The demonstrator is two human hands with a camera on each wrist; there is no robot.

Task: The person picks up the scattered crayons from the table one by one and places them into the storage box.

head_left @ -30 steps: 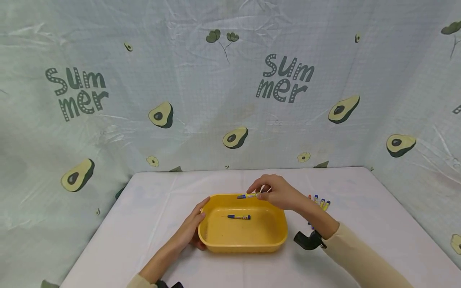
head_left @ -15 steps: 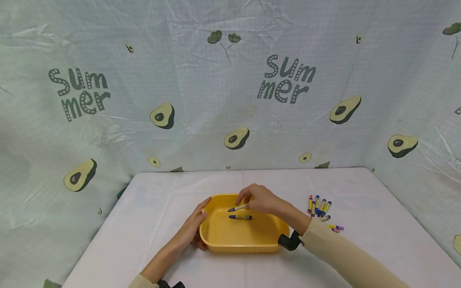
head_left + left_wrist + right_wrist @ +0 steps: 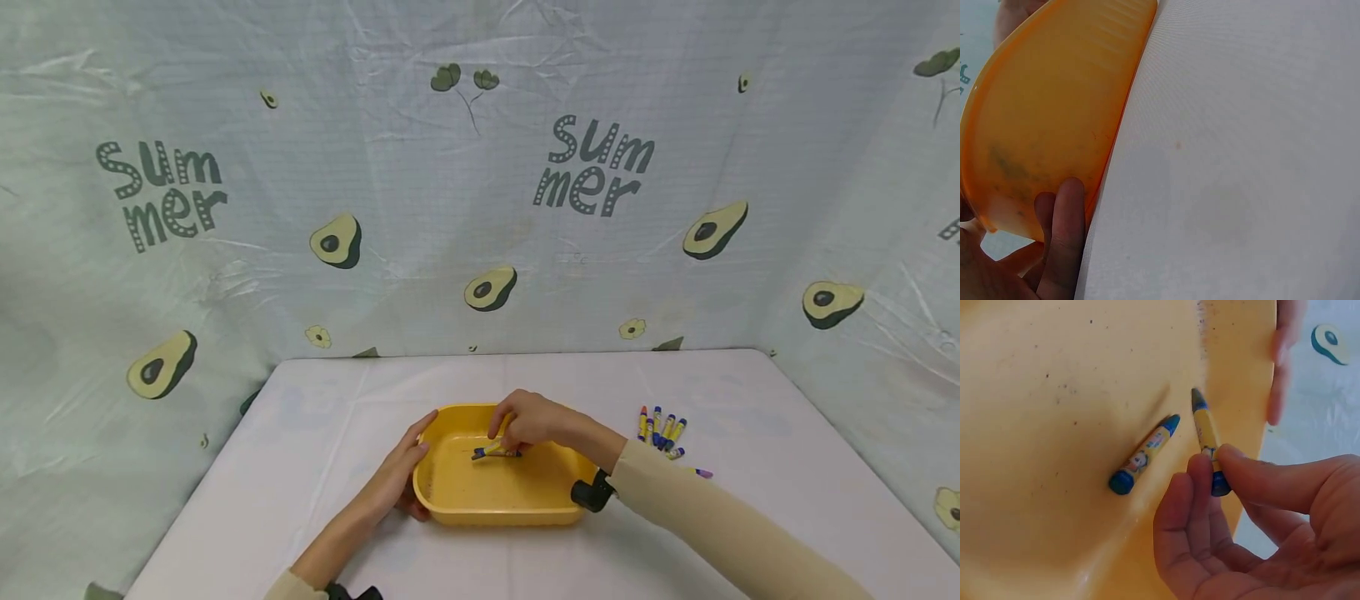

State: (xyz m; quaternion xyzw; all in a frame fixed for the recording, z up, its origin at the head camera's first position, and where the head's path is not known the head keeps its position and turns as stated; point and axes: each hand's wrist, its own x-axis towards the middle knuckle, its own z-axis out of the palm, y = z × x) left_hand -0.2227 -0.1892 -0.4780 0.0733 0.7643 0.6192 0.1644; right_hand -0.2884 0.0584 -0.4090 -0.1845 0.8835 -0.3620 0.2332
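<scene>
A yellow plastic tray stands on the table, and my left hand grips its left side, thumb at the rim and fingers along the outer wall. Over the tray floor, my right hand pinches a crayon near its blue back end, between thumb and fingertips. This crayon has a yellow wrapper and a dark bluish tip. A second, similar crayon lies on the tray floor close beside it, the two tips near each other. In the head view the held crayon overlaps the lying one.
Right of the tray, several crayons with yellow wrappers lie in a loose group on the white-covered table. Nearer the right sleeve lies a purple-ended crayon. A patterned curtain hangs behind the table.
My right hand has moved left and down from the tray's far rim, bringing the pinched crayon down beside the lying one. The left hand stays on the tray's side.
</scene>
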